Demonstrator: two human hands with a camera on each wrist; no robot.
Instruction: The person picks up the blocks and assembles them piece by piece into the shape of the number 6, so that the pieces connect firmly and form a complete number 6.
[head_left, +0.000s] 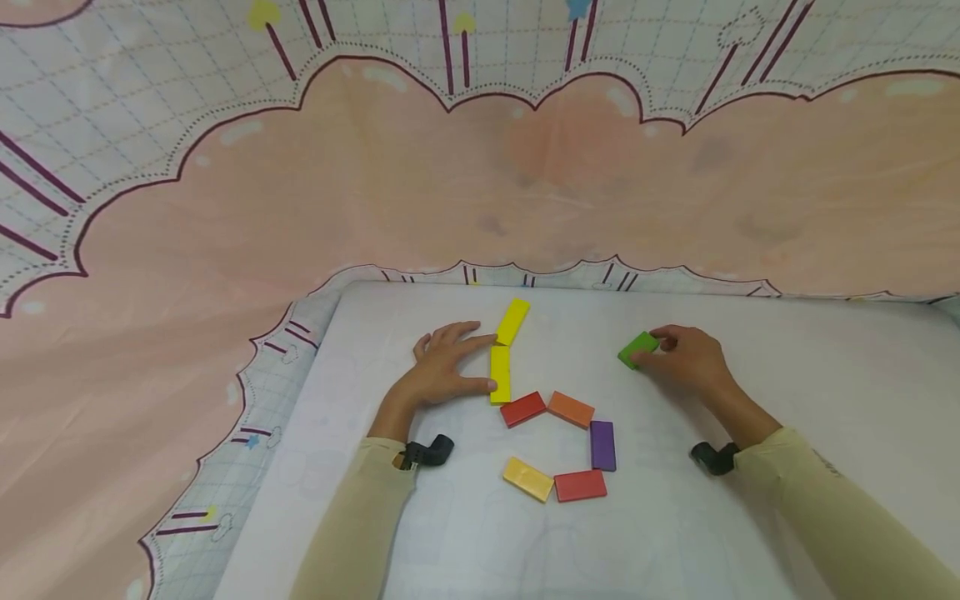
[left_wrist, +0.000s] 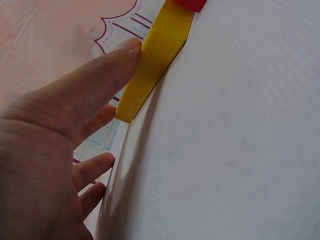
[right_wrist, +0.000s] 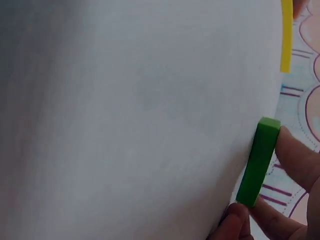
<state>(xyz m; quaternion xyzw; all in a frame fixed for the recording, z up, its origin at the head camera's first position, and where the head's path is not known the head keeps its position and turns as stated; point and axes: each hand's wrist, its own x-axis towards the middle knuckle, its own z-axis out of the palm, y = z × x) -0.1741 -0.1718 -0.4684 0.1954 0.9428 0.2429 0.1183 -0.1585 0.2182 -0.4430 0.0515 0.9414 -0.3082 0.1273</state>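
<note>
In the head view my left hand point(head_left: 442, 371) lies with fingers spread beside two yellow blocks. The thumb touches the side of the nearer yellow block point(head_left: 501, 367) close to its lower end. My index fingertip is right where that block meets the farther yellow block point(head_left: 513, 322). The left wrist view shows the thumb against the side of a yellow block point(left_wrist: 157, 50), the other fingers extended. To the right, my right hand point(head_left: 686, 357) pinches a green block point(head_left: 638, 350) between thumb and fingers. In the right wrist view the green block point(right_wrist: 259, 162) appears edge-on.
A curve of blocks continues toward me: a red block point(head_left: 523, 410), an orange block point(head_left: 571, 410), a purple block point(head_left: 603, 446), another red block point(head_left: 581, 486) and a golden-yellow block point(head_left: 528, 479). They lie on a white tabletop point(head_left: 465, 550), with a patterned curtain point(head_left: 525, 183) behind it.
</note>
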